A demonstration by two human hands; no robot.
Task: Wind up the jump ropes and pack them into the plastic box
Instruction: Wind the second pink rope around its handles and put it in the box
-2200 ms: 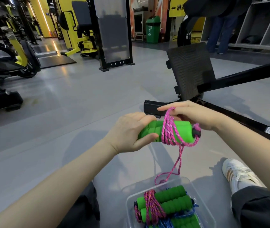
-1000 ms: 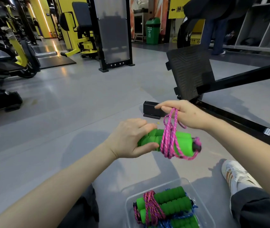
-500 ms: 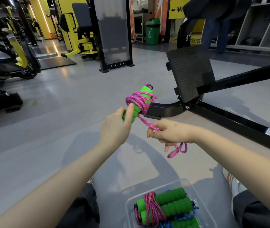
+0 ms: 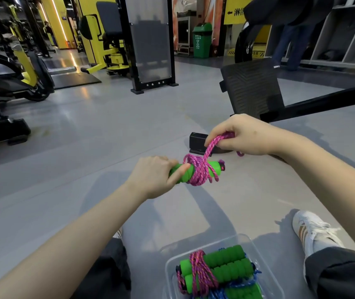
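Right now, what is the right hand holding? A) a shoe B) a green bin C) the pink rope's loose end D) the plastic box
C: the right hand pinches the pink rope above the green handles, which the left hand grips, while the plastic box sits on the floor untouched.

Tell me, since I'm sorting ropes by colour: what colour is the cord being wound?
Pink braided cord with lighter flecks, clearest in the head view.

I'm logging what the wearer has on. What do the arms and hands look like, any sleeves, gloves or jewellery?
Both forearms are bare up to the frame edge, no sleeves showing. The left hand and right hand wear no gloves, and no rings, watch or bracelet are visible.
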